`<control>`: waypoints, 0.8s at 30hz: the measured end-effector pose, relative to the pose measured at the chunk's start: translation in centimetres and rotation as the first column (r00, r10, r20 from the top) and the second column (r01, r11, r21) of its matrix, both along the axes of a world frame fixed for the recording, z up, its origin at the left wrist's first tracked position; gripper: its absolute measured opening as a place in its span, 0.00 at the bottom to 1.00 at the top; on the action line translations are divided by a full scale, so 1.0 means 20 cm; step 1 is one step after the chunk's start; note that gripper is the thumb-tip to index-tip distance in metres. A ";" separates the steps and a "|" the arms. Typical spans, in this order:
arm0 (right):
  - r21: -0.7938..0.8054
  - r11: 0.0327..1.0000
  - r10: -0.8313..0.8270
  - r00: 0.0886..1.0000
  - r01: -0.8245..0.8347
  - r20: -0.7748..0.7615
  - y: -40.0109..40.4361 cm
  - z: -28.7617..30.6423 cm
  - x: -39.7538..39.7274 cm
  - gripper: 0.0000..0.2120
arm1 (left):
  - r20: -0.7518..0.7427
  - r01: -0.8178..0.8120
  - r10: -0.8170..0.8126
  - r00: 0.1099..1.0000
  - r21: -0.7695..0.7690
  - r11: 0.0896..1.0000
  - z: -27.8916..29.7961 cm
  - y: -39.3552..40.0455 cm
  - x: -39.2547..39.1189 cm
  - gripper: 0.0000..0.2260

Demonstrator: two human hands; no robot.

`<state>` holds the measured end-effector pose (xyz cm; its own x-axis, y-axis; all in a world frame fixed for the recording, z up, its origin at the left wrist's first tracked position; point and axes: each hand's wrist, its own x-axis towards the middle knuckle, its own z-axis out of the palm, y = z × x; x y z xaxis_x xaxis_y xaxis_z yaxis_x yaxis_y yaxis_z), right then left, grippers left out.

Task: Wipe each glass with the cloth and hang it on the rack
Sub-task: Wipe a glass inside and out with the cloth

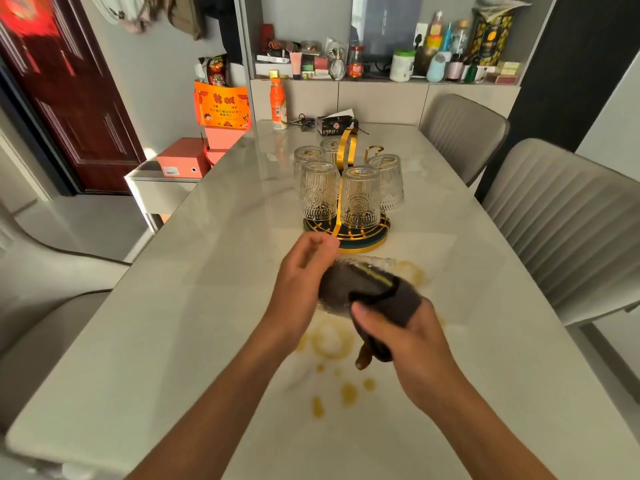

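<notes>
Glass [372,263] lies on its side in the air between my hands, above the table [214,306], just in front of the rack [349,237]. Held sideways so the cloth [403,299] can get around the wall.

Left hand [301,271] cups one end of the glass, fingers curled round it, wrist bent inward; steadies it against the rubbing. Right hand [405,334] pinches the dark cloth, thumb on top, cloth draped over the near side of the glass. Forearms converge from below.

Five glasses [318,192] already hang upside down on the rack, so drips fall to its base. One gold peg [374,150] at the back right looks free; I judge this glass goes there.

Amber rings and drops [348,393] on the table under my hands.
</notes>
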<state>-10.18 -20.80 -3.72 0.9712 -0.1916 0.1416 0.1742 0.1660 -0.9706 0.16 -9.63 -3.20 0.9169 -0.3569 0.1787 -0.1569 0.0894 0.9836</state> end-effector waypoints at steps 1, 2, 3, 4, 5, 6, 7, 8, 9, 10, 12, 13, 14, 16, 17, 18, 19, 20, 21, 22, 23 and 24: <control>0.201 0.980 0.010 1.000 -0.005 -0.024 0.01 0.02 0.00 0.09 | 0.157 -0.025 0.040 0.987 -0.098 0.995 -0.02 0.01 -0.03 0.07; 0.260 0.965 0.030 0.999 -0.020 -0.037 0.01 0.02 0.00 0.09 | 0.241 -0.046 0.080 0.967 -0.143 0.989 -0.04 0.01 -0.05 0.06; 0.161 0.986 0.055 0.998 -0.049 -0.033 0.00 0.02 0.01 0.11 | 0.235 -0.061 0.096 0.967 -0.151 0.987 -0.05 0.00 -0.05 0.06; -0.078 0.995 0.063 0.998 -0.065 -0.025 -0.02 0.01 0.01 0.12 | 0.149 -0.094 0.112 0.982 -0.121 0.988 -0.04 0.00 -0.05 0.06; -0.397 0.917 0.052 0.999 -0.046 0.003 -0.04 0.02 0.02 0.12 | -0.005 -0.121 0.121 0.993 -0.064 0.991 -0.02 0.00 -0.04 0.08; -0.637 0.771 0.033 0.999 -0.001 0.039 -0.05 0.02 0.02 0.11 | -0.182 -0.104 0.105 0.978 0.015 0.995 0.01 -0.01 -0.02 0.10; -0.714 0.700 0.035 0.998 0.019 0.060 -0.06 0.01 0.03 0.11 | -0.301 -0.067 0.081 0.950 0.057 0.996 0.03 -0.01 -0.01 0.12; -0.685 0.729 0.031 0.997 0.024 0.068 -0.06 0.01 0.03 0.10 | -0.304 -0.043 0.060 0.951 0.061 0.997 0.04 0.00 -0.01 0.11; -0.539 0.842 0.023 0.998 0.014 0.061 -0.05 0.01 0.03 0.10 | -0.215 -0.051 0.056 0.975 0.032 0.998 0.03 0.00 -0.02 0.11; -0.280 0.960 0.024 0.999 -0.013 0.036 -0.03 0.02 0.03 0.11 | -0.071 -0.074 0.070 0.995 -0.058 0.996 0.01 0.00 -0.04 0.09; 0.141 0.988 0.056 0.998 -0.056 0.005 -0.02 0.04 0.02 0.13 | 0.139 -0.093 0.124 0.983 -0.212 0.973 -0.03 0.00 -0.11 0.07; 0.137 0.988 0.078 0.997 -0.078 0.003 -0.02 0.03 0.00 0.13 | 0.167 -0.107 0.145 0.975 -0.217 0.970 -0.04 0.01 -0.13 0.06; 0.032 0.994 0.100 0.995 -0.100 -0.003 -0.03 0.03 0.00 0.15 | 0.138 -0.119 0.145 0.980 -0.177 0.977 -0.05 0.01 -0.12 0.06; -0.330 0.939 0.099 0.995 -0.100 -0.020 -0.05 0.01 0.00 0.13 | -0.118 -0.057 0.057 0.991 0.006 0.998 -0.02 0.02 -0.06 0.07; -0.492 0.868 0.061 0.998 -0.069 -0.034 -0.06 0.01 0.01 0.11 | -0.300 0.041 -0.018 0.954 0.069 0.997 0.00 0.03 -0.03 0.08; -0.552 0.833 0.009 1.000 -0.023 -0.028 -0.06 0.01 0.01 0.10 | -0.410 0.118 -0.082 0.908 0.063 0.991 0.00 0.03 -0.02 0.10; -0.522 0.853 -0.033 0.999 0.015 -0.024 -0.05 0.00 0.02 0.08 | -0.408 0.127 -0.108 0.907 0.021 0.992 -0.01 0.02 -0.02 0.13; -0.356 0.934 -0.057 0.997 0.037 -0.046 -0.03 0.01 0.02 0.07 | -0.316 0.079 -0.093 0.944 -0.057 0.995 -0.05 0.01 -0.02 0.15; -0.100 0.995 -0.040 0.995 0.030 -0.094 -0.02 0.03 0.02 0.08 | -0.174 0.011 -0.039 0.984 -0.158 0.987 -0.08 -0.01 -0.03 0.15; 0.114 0.993 -0.010 0.991 0.025 -0.131 -0.01 0.05 0.01 0.09 | -0.040 -0.017 0.008 0.999 -0.229 0.973 -0.11 -0.02 -0.04 0.14; 0.190 0.982 0.028 0.990 -0.001 -0.137 0.00 0.07 0.01 0.09 | 0.030 -0.018 0.026 0.999 -0.260 0.966 -0.14 -0.03 -0.04 0.12; 0.128 0.991 0.052 0.989 -0.034 -0.140 0.00 0.07 0.00 0.09 | 0.003 0.004 -0.003 1.000 -0.267 0.964 -0.15 -0.03 -0.03 0.11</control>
<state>-10.23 -20.82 -2.32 0.9873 -0.1571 -0.0215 0.0256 0.2914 -0.9562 -0.44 -10.13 -6.19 0.9152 -0.2988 0.2705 -0.1590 0.3490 0.9235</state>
